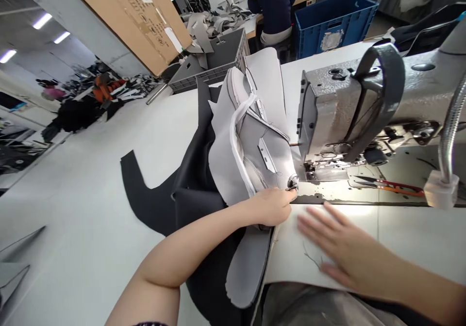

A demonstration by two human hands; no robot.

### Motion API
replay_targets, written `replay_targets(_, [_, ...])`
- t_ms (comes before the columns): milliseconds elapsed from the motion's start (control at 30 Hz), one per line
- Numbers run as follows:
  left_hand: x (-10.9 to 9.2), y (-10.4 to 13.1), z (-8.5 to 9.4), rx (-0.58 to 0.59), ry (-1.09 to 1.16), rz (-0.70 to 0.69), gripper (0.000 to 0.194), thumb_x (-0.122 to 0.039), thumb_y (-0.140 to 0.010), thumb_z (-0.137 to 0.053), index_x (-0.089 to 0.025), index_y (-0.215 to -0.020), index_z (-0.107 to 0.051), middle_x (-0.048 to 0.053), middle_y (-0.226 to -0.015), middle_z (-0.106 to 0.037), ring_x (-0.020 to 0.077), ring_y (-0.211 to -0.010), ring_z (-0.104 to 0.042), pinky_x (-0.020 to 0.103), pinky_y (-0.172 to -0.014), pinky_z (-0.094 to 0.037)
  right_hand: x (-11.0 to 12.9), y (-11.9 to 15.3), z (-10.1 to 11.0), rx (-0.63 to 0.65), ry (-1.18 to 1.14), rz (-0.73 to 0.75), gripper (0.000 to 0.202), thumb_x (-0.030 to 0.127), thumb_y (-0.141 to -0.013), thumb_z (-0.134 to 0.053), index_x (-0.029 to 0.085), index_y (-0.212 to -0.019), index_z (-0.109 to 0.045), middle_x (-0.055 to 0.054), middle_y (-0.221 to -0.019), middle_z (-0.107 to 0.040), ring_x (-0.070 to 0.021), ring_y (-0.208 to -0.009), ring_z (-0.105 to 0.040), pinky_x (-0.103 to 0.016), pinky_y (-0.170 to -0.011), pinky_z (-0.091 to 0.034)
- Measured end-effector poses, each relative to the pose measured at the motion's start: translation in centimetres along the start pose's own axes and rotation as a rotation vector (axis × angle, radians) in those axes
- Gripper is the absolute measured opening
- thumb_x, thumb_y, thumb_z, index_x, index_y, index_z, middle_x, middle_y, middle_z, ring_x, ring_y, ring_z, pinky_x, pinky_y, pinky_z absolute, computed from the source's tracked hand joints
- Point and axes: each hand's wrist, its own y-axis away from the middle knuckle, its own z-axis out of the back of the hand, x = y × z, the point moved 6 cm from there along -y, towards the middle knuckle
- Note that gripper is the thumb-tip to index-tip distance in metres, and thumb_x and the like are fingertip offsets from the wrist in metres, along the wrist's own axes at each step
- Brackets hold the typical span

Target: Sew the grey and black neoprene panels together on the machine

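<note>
My left hand is closed on the edge of a sewn grey and black fabric cover, left of the sewing machine. White piping and small stiff strips show on the cover's grey side, and its black side drapes over the table. A dark bunched spot of the cover sits at my left fingertips. My right hand, a little blurred, is over the white tabletop with its fingers spread. Nothing is in it, and loose threads lie beside it. Behind it, thread snips with red-orange handles rest on the machine bed.
The white table extends to the left. Behind the cover stand a grey crate and a cardboard box. A blue bin is farther back, beside a seated person in dark blue. A metal hose hangs at right.
</note>
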Motion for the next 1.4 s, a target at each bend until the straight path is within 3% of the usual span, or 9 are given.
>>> replay_targets(100, [-0.3, -0.8, 0.0, 0.002, -0.04, 0.008, 0.049, -0.03, -0.094, -0.034, -0.014, -0.139, -0.044, 0.012, -0.106, -0.07, 0.0287, -0.095, -0.065, 0.032, -0.07, -0.047, 2.8, 2.4, 0.9, 0.065, -0.217, 0.177, 0.043, 0.031, -0.095, -0.044, 0.028, -0.137, -0.05, -0.002, -0.132, -0.06, -0.0197, -0.13, -0.046, -0.042, -0.111, -0.036])
replay_targets(233, [-0.9, -1.6, 0.8, -0.037, -0.126, -0.148, 0.042, -0.03, -0.099, -0.026, -0.017, -0.112, -0.063, 0.007, -0.097, -0.069, 0.0223, -0.089, -0.063, 0.03, -0.074, -0.046, -2.2, 0.2, 1.8, -0.172, -0.064, -0.054, 0.05, 0.006, -0.09, -0.034, 0.018, -0.136, -0.05, -0.009, -0.129, -0.061, -0.0174, -0.116, -0.057, -0.033, -0.094, -0.05])
replay_targets(367, [-0.2, -1.9, 1.4, -0.244, -0.445, -0.328, 0.032, -0.023, -0.096, -0.038, -0.016, -0.083, -0.065, 0.008, -0.096, -0.065, 0.0214, -0.093, -0.059, 0.032, -0.081, -0.045, -5.1, -3.5, 0.8, -0.23, 0.21, -0.114, 0.039, 0.014, -0.094, -0.037, 0.009, -0.128, -0.056, -0.017, -0.124, -0.061, -0.0269, -0.112, -0.056, -0.042, -0.088, -0.05])
replay_targets(567, [0.5, -1.5, 1.3, -0.436, -0.589, -0.48, 0.025, -0.02, -0.095, -0.044, -0.025, -0.106, -0.065, 0.001, -0.14, -0.052, 0.0236, -0.132, -0.038, 0.042, -0.11, -0.029, -3.5, -4.7, 0.6, -0.195, 0.34, -0.097, 0.022, 0.023, -0.091, -0.048, 0.013, -0.095, -0.067, -0.014, -0.098, -0.064, -0.0256, -0.084, -0.054, -0.039, -0.069, -0.046])
replay_targets(767, [0.2, -2.0, 1.7, -0.513, -0.588, -0.343, 0.031, -0.02, -0.099, -0.037, -0.028, -0.119, -0.06, 0.0, -0.138, -0.055, 0.0219, -0.122, -0.048, 0.044, -0.106, -0.029, -3.1, -5.8, 0.6, -0.196, 0.434, -0.142, 0.025, 0.014, -0.085, -0.047, 0.011, -0.102, -0.065, -0.014, -0.09, -0.064, -0.0227, -0.074, -0.051, -0.034, -0.059, -0.04])
replay_targets(900, [0.4, -2.4, 2.8, -0.546, -0.56, -0.141, 0.025, -0.024, -0.098, -0.043, -0.026, -0.114, -0.062, 0.005, -0.124, -0.062, 0.0254, -0.105, -0.055, 0.046, -0.091, -0.037, -2.5, -6.2, 0.3, -0.186, 0.528, -0.104, 0.032, 0.006, -0.079, -0.045, 0.007, -0.101, -0.067, -0.021, -0.102, -0.067, -0.0213, -0.066, -0.052, -0.033, -0.05, -0.037])
replay_targets(1100, [1.9, -3.9, 3.9, -0.437, -0.418, 0.172, 0.016, -0.028, -0.094, -0.051, -0.019, -0.098, -0.063, 0.007, -0.097, -0.064, 0.0219, -0.089, -0.059, 0.033, -0.073, -0.045, -2.7, -5.4, 0.4, -0.163, 0.517, -0.041, 0.034, 0.006, -0.079, -0.043, 0.008, -0.102, -0.069, -0.021, -0.104, -0.069, -0.02, -0.063, -0.054, -0.034, -0.05, -0.04])
replay_targets(1233, [1.4, -5.2, 3.6, -0.436, -0.376, 0.168, 0.016, -0.025, -0.092, -0.051, -0.02, -0.099, -0.064, 0.005, -0.096, -0.065, 0.0209, -0.086, -0.061, 0.03, -0.072, -0.048, -2.9, -4.6, 0.5, -0.127, 0.464, -0.033, 0.035, 0.005, -0.079, -0.042, 0.006, -0.104, -0.066, -0.023, -0.103, -0.068, -0.0237, -0.066, -0.055, -0.036, -0.053, -0.041])
replay_targets(1400, [0.7, -6.1, 3.4, -0.504, -0.326, 0.093, 0.025, -0.023, -0.094, -0.045, -0.021, -0.112, -0.062, 0.006, -0.107, -0.063, 0.0232, -0.098, -0.058, 0.033, -0.083, -0.049, -4.3, -3.9, 0.6, -0.049, 0.444, -0.186, 0.012, 0.008, -0.074, -0.049, 0.017, -0.079, -0.055, -0.025, -0.132, -0.054, -0.028, -0.081, -0.056, -0.035, -0.058, -0.042])
